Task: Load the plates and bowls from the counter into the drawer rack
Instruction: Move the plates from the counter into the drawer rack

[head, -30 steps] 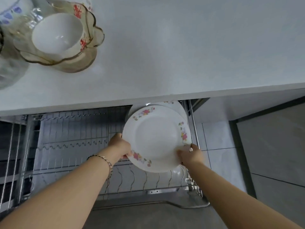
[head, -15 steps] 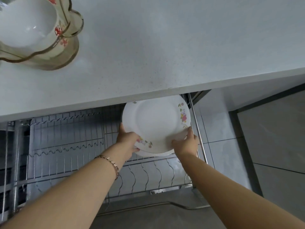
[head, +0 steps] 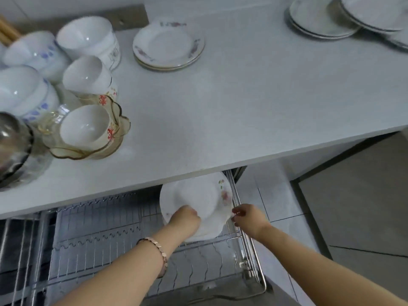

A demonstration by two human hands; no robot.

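Note:
A white plate with a floral rim (head: 198, 195) stands upright at the back right of the wire drawer rack (head: 99, 237), partly under the counter edge. My left hand (head: 184, 218) grips its lower left rim. My right hand (head: 248, 219) is off the plate, just to its right by the rack's side rail, fingers loosely curled and holding nothing. On the counter (head: 231, 102) a stack of floral plates (head: 167, 45) sits at the back middle, and more white plates (head: 320, 18) lie at the far right.
Several white bowls (head: 88, 38) crowd the counter's left side. A white bowl sits in stacked amber glass bowls (head: 88, 133), beside a metal bowl (head: 11, 146) at the left edge. Grey floor tiles (head: 364, 206) lie to the drawer's right.
The plate has gone further back into the rack, under the counter. My right hand has let go of it; the left still holds it. The view has tilted up over the counter.

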